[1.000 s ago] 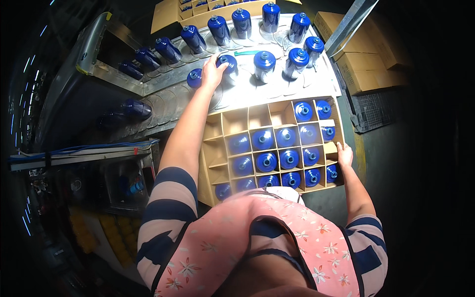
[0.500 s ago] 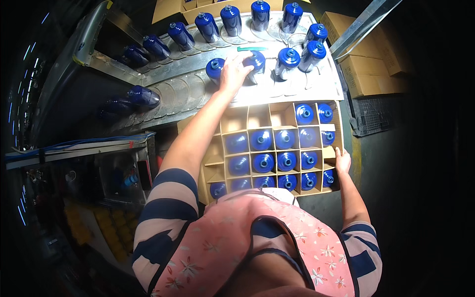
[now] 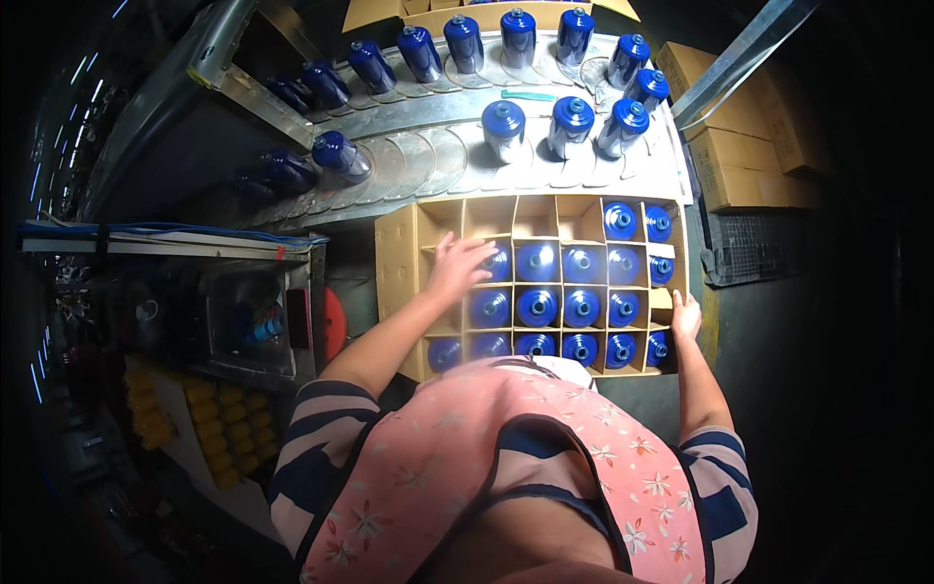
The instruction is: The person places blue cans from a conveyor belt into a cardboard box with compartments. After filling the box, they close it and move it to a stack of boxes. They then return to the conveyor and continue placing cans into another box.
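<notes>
My left hand is over the left part of a divided cardboard box. Its fingers are spread and reach onto a shiny blue bottle in the second row of cells. The contact itself is partly hidden by the fingers. At the box's right side my right hand has its fingers closed over the cardboard edge. More blue bottles with narrow necks, such as this one, stand upright in the cells. Several cells, mostly along the far row and left column, hold no bottle.
Just beyond the box runs a metal conveyor carrying blue bottles in near and far rows. A green stick lies between the rows. A metal post and cardboard cartons stand at right; a metal-framed bench is at left.
My left hand has left the bottles on the conveyor and come back down to the box. My right hand stays at the box edge. The whole view has shifted slightly.
</notes>
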The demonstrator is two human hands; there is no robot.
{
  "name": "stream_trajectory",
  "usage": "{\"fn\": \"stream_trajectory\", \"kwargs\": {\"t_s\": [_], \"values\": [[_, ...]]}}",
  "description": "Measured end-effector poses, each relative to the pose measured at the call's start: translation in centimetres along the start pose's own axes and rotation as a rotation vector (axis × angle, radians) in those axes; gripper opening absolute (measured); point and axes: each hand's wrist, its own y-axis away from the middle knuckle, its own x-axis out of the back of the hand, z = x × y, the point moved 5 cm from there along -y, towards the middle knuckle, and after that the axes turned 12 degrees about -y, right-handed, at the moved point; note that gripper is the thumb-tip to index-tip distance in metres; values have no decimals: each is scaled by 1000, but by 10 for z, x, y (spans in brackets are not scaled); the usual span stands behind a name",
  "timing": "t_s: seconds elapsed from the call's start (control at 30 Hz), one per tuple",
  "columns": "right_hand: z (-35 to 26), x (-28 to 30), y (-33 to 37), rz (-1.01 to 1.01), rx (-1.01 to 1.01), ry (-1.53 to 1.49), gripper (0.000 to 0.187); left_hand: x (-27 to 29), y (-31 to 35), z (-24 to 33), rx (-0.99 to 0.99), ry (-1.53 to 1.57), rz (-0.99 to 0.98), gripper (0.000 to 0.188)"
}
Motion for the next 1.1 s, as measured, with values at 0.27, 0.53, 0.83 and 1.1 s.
{"fn": "stream_trajectory", "kwargs": {"t_s": [0.27,0.53,0.83,1.1], "values": [[-5,1,1,-13,-11,16,33,108,-16,7,29,373,216,34],[-11,-1,2,-9,-26,2,34,185,-119,-39,126,728,547,32],[-19,-3,-5,12,-69,22,37,75,-242,-66,406,107,343,35],[-16,-9,-14,-10,-52,0,38,119,-209,-114,310,186,670,47]]}}
